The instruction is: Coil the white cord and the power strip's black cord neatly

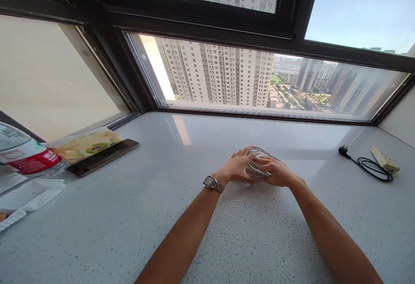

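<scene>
We see both hands meeting over a coil of white cable (258, 168) that lies on the speckled grey sill (136, 215), a little right of centre and far from us. The left hand (238, 166), with a metal watch (212, 183) at its wrist, lies on the coil's left side with fingers spread and flat, not closed around it. The right hand (277, 172) curls over the coil's right side, fingers bent onto the loops in a loose grip. To the far right, well apart, lies a power strip (384, 159) with its black cord (372, 168) looped beside it. At the left edge sit a phone (103, 157), a yellow packet (84, 145) leaning on it, and a water bottle (26, 156) on its side.
</scene>
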Motion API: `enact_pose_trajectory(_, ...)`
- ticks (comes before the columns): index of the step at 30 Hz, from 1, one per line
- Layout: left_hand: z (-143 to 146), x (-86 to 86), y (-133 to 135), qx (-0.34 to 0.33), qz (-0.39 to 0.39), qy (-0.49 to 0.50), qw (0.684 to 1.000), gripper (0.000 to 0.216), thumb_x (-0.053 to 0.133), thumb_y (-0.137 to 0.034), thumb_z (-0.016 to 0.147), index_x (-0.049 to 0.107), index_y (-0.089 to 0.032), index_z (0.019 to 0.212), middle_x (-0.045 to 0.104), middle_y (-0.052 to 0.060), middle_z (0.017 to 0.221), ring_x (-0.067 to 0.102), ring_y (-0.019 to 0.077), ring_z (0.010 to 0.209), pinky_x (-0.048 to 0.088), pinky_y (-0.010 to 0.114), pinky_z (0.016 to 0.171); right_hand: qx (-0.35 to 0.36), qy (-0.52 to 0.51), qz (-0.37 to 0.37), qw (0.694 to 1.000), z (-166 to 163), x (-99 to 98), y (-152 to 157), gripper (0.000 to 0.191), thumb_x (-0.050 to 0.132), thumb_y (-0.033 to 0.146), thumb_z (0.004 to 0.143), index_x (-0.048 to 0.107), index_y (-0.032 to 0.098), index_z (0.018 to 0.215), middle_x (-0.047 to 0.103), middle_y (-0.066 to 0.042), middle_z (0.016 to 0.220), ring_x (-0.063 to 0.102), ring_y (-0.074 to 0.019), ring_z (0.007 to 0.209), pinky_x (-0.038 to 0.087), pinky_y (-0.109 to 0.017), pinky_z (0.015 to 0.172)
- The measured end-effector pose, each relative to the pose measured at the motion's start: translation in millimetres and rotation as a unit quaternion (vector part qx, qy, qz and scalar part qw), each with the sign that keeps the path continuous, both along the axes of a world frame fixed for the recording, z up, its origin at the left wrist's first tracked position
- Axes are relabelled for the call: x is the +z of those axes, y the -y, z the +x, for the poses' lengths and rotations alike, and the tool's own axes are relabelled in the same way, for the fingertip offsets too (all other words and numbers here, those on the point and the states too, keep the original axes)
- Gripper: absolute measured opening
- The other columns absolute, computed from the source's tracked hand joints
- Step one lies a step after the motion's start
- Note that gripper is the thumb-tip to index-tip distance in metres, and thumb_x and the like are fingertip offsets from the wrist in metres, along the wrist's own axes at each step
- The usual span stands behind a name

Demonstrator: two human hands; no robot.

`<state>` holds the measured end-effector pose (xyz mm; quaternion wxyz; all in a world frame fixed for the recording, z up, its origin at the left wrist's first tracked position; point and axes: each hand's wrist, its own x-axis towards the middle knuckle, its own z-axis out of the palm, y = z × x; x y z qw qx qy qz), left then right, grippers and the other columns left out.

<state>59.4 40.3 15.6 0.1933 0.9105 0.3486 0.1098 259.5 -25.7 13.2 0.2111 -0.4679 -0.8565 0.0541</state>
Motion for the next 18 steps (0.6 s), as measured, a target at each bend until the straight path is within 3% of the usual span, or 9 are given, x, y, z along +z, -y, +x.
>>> enact_pose_trajectory(2, 2, -7.3, -2, 0.01, 0.028, 0.009, 1.0, 0.093, 0.078, -0.041, 0.061, 0.034, -0.031, 0.143, 0.016, 0.007, 0.156, 0.021, 0.0364, 0.138, 0.024, 0.05, 0.111, 0.011, 0.01, -0.023, 1.0, 2, -0.8, -2, 0.046, 0.064, 0.008, 0.069, 0.066, 0.027, 0.111, 0.045, -0.002, 0.142, 0.056, -0.0232, 0.113, 0.05, -0.034, 0.085)
enact_pose_trajectory(5, 5, -12.7, -3, 0.038, 0.064, 0.029, 0.997, 0.09, 0.078, -0.037, 0.062, 0.037, -0.026, 0.142, 0.022, 0.011, 0.153, 0.027, 0.0352, 0.135, 0.031, 0.048, 0.108, -0.065, -0.017, -0.033, 0.997, 7, -3.5, -6, 0.068, 0.067, 0.01, 0.067, 0.05, 0.023, 0.132, 0.041, -0.01, 0.144, 0.056, -0.0254, 0.112, 0.049, -0.035, 0.085)
enact_pose_trajectory(9, 8, -14.7, -1, 0.069, 0.091, 0.051, 0.992, 0.082, 0.078, -0.044, 0.062, 0.048, -0.021, 0.134, 0.036, 0.015, 0.144, 0.034, 0.0365, 0.129, 0.039, 0.049, 0.101, -0.074, -0.088, -0.082, 0.99, 18, -8.5, -13, 0.057, 0.068, 0.015, 0.069, 0.056, 0.021, 0.124, 0.06, -0.01, 0.122, 0.057, -0.0253, 0.106, 0.046, -0.037, 0.089)
enact_pose_trajectory(15, 7, -10.3, 2, 0.024, 0.099, 0.068, 0.993, 0.077, 0.077, -0.047, 0.063, 0.05, -0.024, 0.131, 0.041, 0.014, 0.14, 0.038, 0.0356, 0.126, 0.039, 0.05, 0.101, 0.002, -0.234, -0.27, 0.934, 43, -6.3, -17, 0.056, 0.07, 0.034, 0.069, 0.057, 0.016, 0.121, 0.064, -0.01, 0.114, 0.061, -0.025, 0.097, 0.048, -0.035, 0.082)
enact_pose_trajectory(18, 9, -7.8, 6, 0.002, 0.078, 0.048, 0.996, 0.073, 0.076, -0.039, 0.064, 0.049, -0.025, 0.131, 0.037, 0.014, 0.144, 0.039, 0.0358, 0.127, 0.035, 0.051, 0.103, -0.004, -0.218, -0.301, 0.928, 52, -0.3, -15, 0.056, 0.069, 0.034, 0.069, 0.057, 0.016, 0.12, 0.066, -0.008, 0.108, 0.061, -0.0253, 0.096, 0.047, -0.035, 0.083)
